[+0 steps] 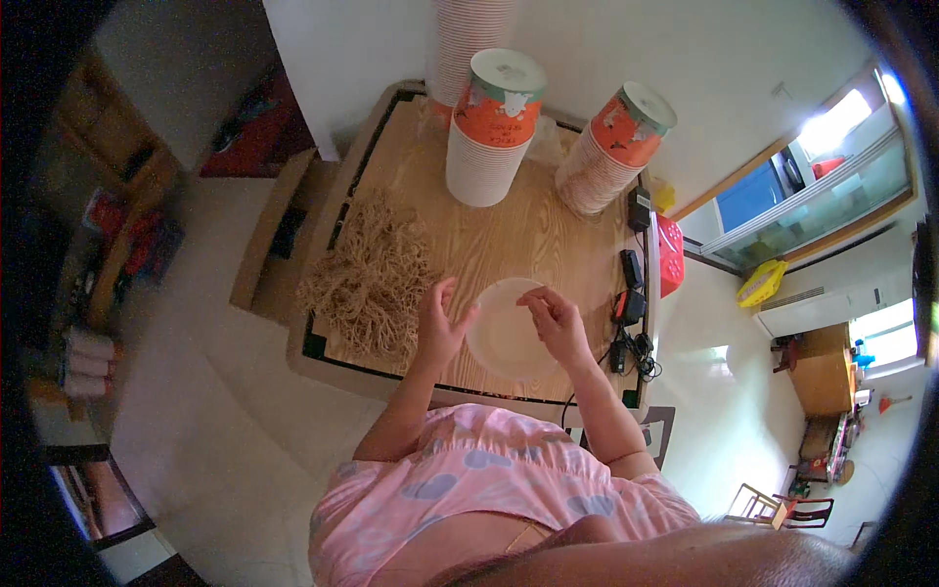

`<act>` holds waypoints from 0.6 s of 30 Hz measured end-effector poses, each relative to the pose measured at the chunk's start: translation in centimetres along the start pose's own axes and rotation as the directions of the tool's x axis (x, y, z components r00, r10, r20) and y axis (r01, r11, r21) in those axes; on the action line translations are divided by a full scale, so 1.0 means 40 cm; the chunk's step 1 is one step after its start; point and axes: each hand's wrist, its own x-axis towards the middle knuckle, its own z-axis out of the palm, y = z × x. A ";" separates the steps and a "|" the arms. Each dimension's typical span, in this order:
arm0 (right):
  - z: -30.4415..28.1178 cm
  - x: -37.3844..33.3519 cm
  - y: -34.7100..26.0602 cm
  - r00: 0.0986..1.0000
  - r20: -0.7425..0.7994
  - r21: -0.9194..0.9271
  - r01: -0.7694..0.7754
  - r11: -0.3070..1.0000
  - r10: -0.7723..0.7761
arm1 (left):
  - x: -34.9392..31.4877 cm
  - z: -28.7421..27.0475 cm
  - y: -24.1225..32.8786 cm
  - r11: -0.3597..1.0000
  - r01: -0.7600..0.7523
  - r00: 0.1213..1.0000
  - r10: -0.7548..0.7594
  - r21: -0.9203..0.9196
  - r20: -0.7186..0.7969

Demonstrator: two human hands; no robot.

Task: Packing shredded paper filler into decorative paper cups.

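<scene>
A pale round thing (pixel 509 342), like a shallow dish or a tub seen from above, lies near the front of the wooden table (pixel 469 245). Beside its left edge is my left hand (pixel 445 328), thumb and fingers apart, with nothing in it. My right hand (pixel 556 328) is over the right part of the round thing, its fingers bent together near the far rim. Whatever they may pinch is too small to make out. Left of my left hand spreads a loose heap of tan, crinkly strings (pixel 367 269).
Nested paper tubs with orange-green bands form a middle stack (pixel 496 132) and a right stack (pixel 618 142); a taller white stack (pixel 469 39) rises behind. Black adapters and cables (pixel 631 313) line the right edge. A red stool (pixel 670 256) stands beyond it, a cardboard box (pixel 269 235) at left.
</scene>
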 end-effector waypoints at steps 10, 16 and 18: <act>-0.010 -0.048 -0.062 1.000 -0.030 0.104 -0.004 0.995 0.007 | 0.041 -0.001 0.039 0.963 0.203 0.979 -0.203 -0.175 0.016; 0.009 -0.048 -0.048 0.993 0.102 0.131 -0.076 0.988 0.062 | 0.012 0.042 0.012 0.991 0.091 0.994 -0.084 -0.096 0.075; 0.016 -0.055 -0.053 0.984 0.134 0.213 -0.145 0.966 0.118 | 0.001 0.059 -0.027 0.955 0.270 0.943 -0.235 -0.126 0.235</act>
